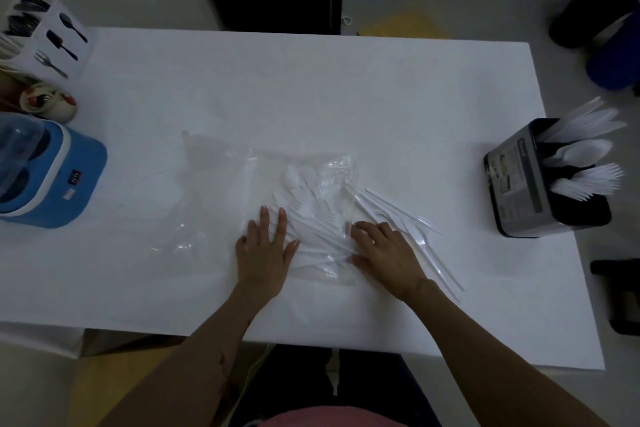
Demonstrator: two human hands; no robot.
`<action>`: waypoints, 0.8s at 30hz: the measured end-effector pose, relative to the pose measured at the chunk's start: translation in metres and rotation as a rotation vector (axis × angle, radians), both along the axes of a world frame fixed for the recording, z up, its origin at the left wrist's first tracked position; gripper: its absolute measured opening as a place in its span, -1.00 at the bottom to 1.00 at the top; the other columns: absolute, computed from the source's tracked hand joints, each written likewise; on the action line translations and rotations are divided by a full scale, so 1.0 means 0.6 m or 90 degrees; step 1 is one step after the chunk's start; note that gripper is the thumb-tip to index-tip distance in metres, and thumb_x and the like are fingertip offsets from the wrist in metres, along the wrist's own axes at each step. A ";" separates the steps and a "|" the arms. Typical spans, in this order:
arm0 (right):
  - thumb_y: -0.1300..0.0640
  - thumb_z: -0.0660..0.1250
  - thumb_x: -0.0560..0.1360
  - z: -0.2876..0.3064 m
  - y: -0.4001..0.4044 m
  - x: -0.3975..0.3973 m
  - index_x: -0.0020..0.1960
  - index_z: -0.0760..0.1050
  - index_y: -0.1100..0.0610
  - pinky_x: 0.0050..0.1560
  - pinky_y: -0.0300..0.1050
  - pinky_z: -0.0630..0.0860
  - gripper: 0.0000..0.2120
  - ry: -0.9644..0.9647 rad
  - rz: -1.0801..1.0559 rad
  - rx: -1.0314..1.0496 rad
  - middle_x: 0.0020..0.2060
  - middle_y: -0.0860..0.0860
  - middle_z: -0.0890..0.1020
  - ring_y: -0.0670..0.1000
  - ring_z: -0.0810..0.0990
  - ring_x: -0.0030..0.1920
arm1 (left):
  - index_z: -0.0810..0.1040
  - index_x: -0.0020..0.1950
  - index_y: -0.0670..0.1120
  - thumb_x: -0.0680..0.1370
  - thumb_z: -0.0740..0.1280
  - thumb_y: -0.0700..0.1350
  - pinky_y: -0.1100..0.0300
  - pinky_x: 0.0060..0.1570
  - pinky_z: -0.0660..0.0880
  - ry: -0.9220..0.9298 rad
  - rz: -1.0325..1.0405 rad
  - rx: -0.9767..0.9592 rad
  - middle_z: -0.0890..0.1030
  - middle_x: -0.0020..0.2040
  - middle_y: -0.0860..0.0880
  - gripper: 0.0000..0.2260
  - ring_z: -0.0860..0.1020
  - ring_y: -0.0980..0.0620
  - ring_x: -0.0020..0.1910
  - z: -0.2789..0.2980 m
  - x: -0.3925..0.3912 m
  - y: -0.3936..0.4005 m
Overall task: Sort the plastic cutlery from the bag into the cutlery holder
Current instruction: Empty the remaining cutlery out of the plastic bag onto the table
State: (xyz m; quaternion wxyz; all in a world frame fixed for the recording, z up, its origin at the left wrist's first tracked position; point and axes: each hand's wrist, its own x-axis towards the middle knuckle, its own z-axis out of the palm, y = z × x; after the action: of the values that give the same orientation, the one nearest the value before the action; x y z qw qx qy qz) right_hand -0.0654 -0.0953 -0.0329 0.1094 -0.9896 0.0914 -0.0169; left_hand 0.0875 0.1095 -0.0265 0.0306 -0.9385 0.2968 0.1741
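Cutlery: white plastic pieces (313, 215), spoons + forks, heaped inside clear bag at table centre, just ahead of both hands
Bag: clear plastic bag (221, 191), lying flat + crumpled, spread leftward across table (346, 87); open end on its right side, by right hand
Loose pieces: several long white knives (420, 232) fanned out of bag mouth onto table, to the right, partly under right hand
Left hand: left hand (265, 248) palm down, fingers straight + spread, pressing flat on bag over the heap; grips nothing
Right hand: right hand (386, 250) at bag's right edge, fingers curled down onto plastic + cutlery handles; whether they actually pinch anything, cannot tell
Cutlery holder: black/grey holder (523, 180) at right table edge, well apart from bag; 3 compartments filled w/ white pieces: knives at far end, spoons mid, forks nearest
Other holder: white caddy (60, 42) at far-left corner w/ spoon, knife, fork icons on side, dark cutlery inside
Left edge: blue container (65, 180) w/ clear bottle top beside it; small white mug (52, 102) between it and caddy
Lighting: dim, white-on-white, fine detail in heap hard to read
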 end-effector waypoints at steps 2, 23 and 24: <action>0.06 0.55 0.37 0.004 0.005 0.008 0.27 0.54 0.12 -0.18 0.00 0.53 -0.50 -0.032 -0.034 -0.020 0.00 0.06 0.64 0.16 0.61 -0.10 | 0.19 0.54 0.01 0.55 -0.21 0.30 -0.12 0.05 0.47 0.000 -0.011 -0.004 0.30 0.48 -0.20 -0.34 0.46 -0.27 0.27 -0.001 0.000 0.006; -0.02 0.51 0.34 0.018 -0.020 -0.020 0.26 0.52 0.10 0.06 0.09 0.45 -0.47 -0.028 -0.107 0.040 0.19 0.08 0.57 0.18 0.55 0.13 | -0.10 0.57 -0.11 0.49 -0.22 0.45 -0.10 0.45 -0.01 0.040 -0.103 -0.086 -0.09 0.57 -0.17 -0.16 -0.07 -0.14 0.54 -0.016 0.008 0.024; -0.05 0.51 0.35 0.016 -0.009 -0.012 0.29 0.49 0.10 0.06 0.09 0.46 -0.43 -0.008 -0.072 0.051 0.23 0.08 0.55 0.18 0.54 0.16 | -0.13 0.57 -0.10 0.47 -0.23 0.47 -0.10 0.45 -0.04 0.046 -0.109 -0.084 -0.14 0.56 -0.15 -0.14 -0.11 -0.13 0.54 -0.017 0.007 0.026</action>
State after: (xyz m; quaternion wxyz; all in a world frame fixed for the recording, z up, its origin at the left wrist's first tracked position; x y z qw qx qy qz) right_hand -0.0723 -0.1009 -0.0233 0.1482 -0.9777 0.1469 -0.0254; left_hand 0.0919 0.1249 -0.0370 -0.0269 -0.9030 0.3872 0.1844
